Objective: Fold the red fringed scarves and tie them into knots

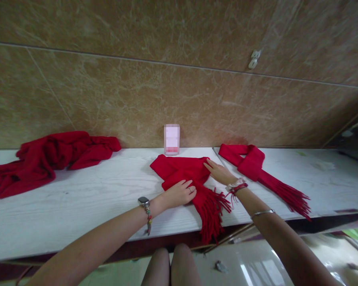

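In front of me a red scarf (pixel 179 167) lies folded on the white tabletop. Its two ends cross, and the fringe (pixel 210 212) hangs over the front edge. My left hand (pixel 180 193) rests palm down on the crossing, its fingers stretched out over the cloth. At the scarf's right fold, my right hand (pixel 218 171) touches the cloth with extended fingers; its underside is hidden. Farther right lies another red scarf (pixel 250 163), looped with its fringe towards the front edge.
A crumpled heap of red cloth (pixel 59 153) lies on the left. A phone-like object (pixel 172 139) with a blurred face leans on the marbled wall (pixel 137 99). The white tabletop (pixel 107 210) ends just before my knees (pixel 170 264). A dark object (pixel 356 139) stands far right.
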A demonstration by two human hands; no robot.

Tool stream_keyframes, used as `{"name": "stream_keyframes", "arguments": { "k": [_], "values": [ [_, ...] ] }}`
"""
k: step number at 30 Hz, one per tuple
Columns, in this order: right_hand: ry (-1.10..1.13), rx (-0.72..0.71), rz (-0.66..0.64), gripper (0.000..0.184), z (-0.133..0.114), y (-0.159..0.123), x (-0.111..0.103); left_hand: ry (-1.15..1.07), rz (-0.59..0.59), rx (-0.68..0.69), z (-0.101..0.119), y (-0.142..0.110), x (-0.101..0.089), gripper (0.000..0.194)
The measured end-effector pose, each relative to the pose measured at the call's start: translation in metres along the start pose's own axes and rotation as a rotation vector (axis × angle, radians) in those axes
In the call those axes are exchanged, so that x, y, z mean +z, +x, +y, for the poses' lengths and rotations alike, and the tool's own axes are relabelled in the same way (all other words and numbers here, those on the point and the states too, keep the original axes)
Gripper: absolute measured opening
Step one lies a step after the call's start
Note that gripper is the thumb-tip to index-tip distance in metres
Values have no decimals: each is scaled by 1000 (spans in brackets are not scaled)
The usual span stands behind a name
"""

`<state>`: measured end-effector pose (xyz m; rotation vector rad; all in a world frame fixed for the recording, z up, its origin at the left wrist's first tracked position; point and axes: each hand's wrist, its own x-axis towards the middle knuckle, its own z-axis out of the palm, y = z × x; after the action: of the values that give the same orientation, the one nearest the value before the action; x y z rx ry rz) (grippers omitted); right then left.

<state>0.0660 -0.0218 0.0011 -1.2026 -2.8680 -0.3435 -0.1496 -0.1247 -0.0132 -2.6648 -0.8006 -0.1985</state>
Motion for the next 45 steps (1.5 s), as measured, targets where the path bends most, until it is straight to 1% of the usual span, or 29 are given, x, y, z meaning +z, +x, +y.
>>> {"name": "stream_keyframes", "arguments": {
  "k": [3,5,7,10,13,15,17,18,19,20,21,22,23,24,26,27,28,30,32,34,36,38,39,41,43,44,45],
  "values": [
    [-2,18,-31,52,3,3,1,-17,64,42,-5,-8,-1,23],
    [22,25,-42,53,7,4,3,-45,124,88,-5,-24,-2,25],
    [59,29,-41,54,11,7,5,-71,152,112,-2,-41,-2,25],
    [115,39,-39,55,15,13,6,-98,111,56,10,-58,0,24],
    [185,44,-21,55,10,14,2,-161,37,-8,19,-58,-3,31],
    [247,48,45,55,-1,7,-4,-244,15,-23,17,-56,-8,42],
    [338,87,130,51,-20,-7,-12,-343,49,-62,9,-56,-13,51],
    [401,120,151,47,-32,-16,-16,-398,85,-124,3,-58,-14,53],
    [481,183,143,41,-47,-25,-20,-459,125,-222,-3,-60,-13,53],
    [574,243,79,37,-62,-34,-23,-526,164,-352,-9,-63,-10,52],
    [661,272,-11,36,-78,-41,-26,-599,192,-498,-15,-65,-7,49],
    [730,277,-70,39,-93,-48,-27,-678,199,-634,-21,-67,-2,45],
    [773,272,-81,44,-107,-52,-28,-758,194,-745,-26,-68,3,41],
    [809,272,-86,48,-118,-54,-28,-835,181,-822,-30,-68,7,38],
    [881,301,-65,53,-129,-54,-27,-946,151,-899,-37,-66,13,32],
    [933,329,-61,53,-129,-53,-28,-973,139,-914,-41,-65,13,30],
    [1002,356,-59,52,-125,-53,-29,-984,133,-927,-44,-63,13,28],
    [1170,382,-49,45,-109,-56,-34,-961,132,-940,-49,-60,10,26],
    [1326,358,-56,38,-90,-63,-41,-909,137,-921,-52,-58,6,28],
    [1400,305,-111,38,-77,-73,-46,-823,132,-871,-50,-57,4,33],
    [1396,262,-198,44,-73,-81,-46,-697,144,-817,-43,-56,4,38],
    [1368,250,-269,53,-78,-84,-42,-556,179,-756,-33,-54,1,41],
    [1359,249,-290,56,-82,-84,-39,-503,188,-698,-28,-54,-1,41],
    [1349,241,-313,59,-89,-81,-35,-455,146,-497,-19,-53,-8,41],
    [1298,202,-319,57,-91,-77,-33,-453,39,-274,-14,-52,-16,43],
    [1233,183,-310,55,-90,-74,-33,-457,-22,-194,-13,-52,-19,46],
    [1136,177,-287,53,-86,-72,-32,-463,-74,-146,-13,-52,-21,49]
  ]
}}
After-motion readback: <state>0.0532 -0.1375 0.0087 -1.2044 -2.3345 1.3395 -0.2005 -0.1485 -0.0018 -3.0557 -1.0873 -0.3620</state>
